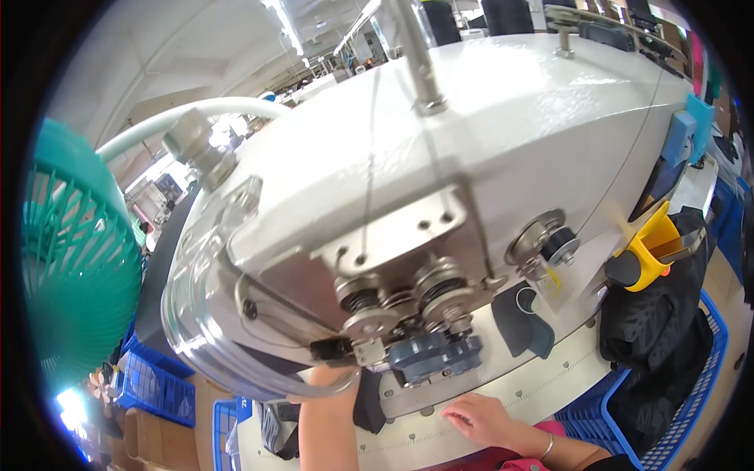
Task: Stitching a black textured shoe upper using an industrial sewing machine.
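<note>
A large white sewing machine head [542, 118] fills the middle, with metal thread tension discs [373, 314] and dark blue knobs [428, 357] on its front. My left hand [334, 377] reaches under it at the needle end. Its fingers are hidden behind the clear plastic guard [236, 353] and the metal parts. Dark cloth [369, 404] lies beside my left wrist. My right hand [475, 416] rests at the near edge of the pale, ruler-marked table [518, 392], fingers curled in with nothing visible in them. Behind it, a dark grey piece [514, 326] lies on the machine bed.
A green fan [78, 259] stands close at the left. Blue crates [157, 385] sit on the floor there. At the right, a blue basket [707, 377] holds black pieces [652, 337], below a yellow holder [656, 243]. More dark pieces [279, 428] lie left of my left forearm.
</note>
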The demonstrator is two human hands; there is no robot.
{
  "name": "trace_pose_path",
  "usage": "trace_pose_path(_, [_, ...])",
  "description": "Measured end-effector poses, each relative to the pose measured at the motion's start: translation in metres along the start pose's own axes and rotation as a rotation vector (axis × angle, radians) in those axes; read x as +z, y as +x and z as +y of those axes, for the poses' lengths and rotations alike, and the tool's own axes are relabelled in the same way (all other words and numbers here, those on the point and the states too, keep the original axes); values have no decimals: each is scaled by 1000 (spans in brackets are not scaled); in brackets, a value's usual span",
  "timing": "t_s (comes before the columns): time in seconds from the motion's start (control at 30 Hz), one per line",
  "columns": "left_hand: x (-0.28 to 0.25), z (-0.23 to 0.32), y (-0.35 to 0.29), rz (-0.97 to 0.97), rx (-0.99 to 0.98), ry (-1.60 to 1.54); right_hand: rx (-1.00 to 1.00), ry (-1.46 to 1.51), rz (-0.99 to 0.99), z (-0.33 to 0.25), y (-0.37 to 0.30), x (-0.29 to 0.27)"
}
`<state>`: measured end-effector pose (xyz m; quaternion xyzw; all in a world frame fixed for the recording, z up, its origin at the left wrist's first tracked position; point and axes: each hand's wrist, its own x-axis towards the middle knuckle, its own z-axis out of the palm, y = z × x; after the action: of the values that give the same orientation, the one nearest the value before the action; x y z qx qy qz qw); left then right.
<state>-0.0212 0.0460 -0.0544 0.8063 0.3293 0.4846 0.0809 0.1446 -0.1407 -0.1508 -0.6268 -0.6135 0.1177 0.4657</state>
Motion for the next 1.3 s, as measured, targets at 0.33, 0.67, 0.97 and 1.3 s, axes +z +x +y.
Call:
trace_pose_path(0.33, [28,13,63,-288,-290,-169,20,27,86,-2,0,-5])
trace_pose_path(0.67, [-24,-28,11,-639,-542,-320,474,-869,261,49,64,-101])
trace_pose_path(0.97, [18,82,-48,-586,-298,-326,78,797,377,32,73,-77])
trace_pose_path(1.3, [24,76,-55,-340,-122,-514,113,148,91,36,54,-69])
